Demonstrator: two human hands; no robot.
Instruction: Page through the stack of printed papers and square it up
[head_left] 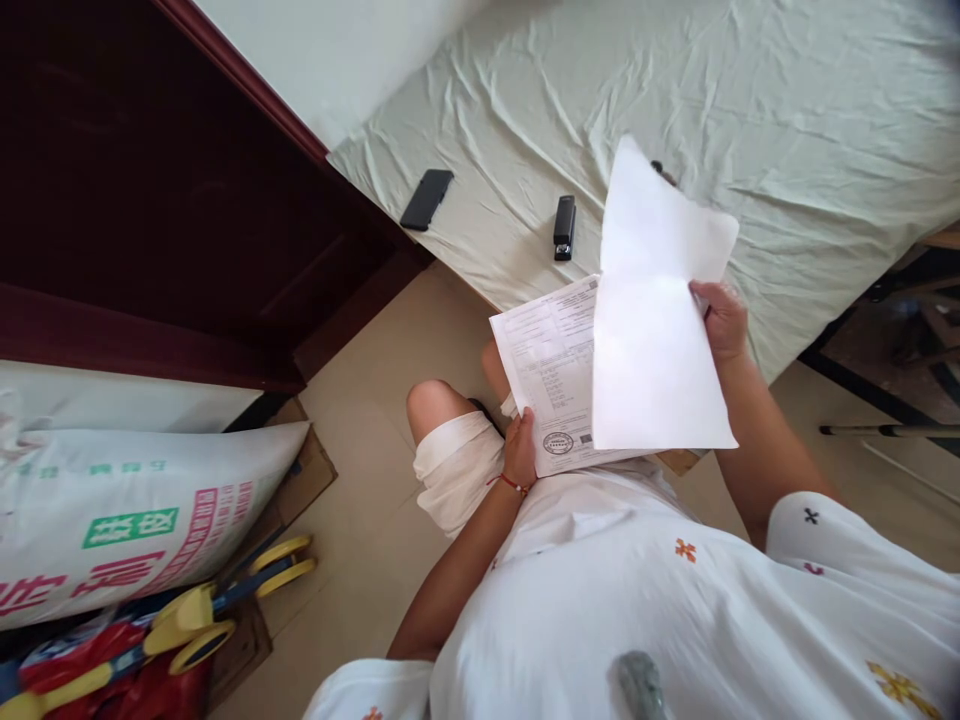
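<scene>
My left hand (520, 450) grips the lower left edge of a printed document (551, 390), which has lines of small text and an oval stamp near its bottom. My right hand (721, 318) pinches the right edge of a blank white sheet (656, 350), which stands turned up and overlaps the document's right side. A crease crosses the sheet, and its upper part bends back. On the cloth beyond the papers lies a black stapler (564, 228). Left of it is a flat black phone-like object (427, 200). Partly hidden behind the sheet is a small dark object (663, 172).
A pale green wrinkled cloth (510, 130) covers the surface ahead. To the left are a dark red door (150, 180), a large printed sack (172, 510) and a yellow and blue wheeled toy (195, 620). Dark metal legs (885, 430) stand at the right.
</scene>
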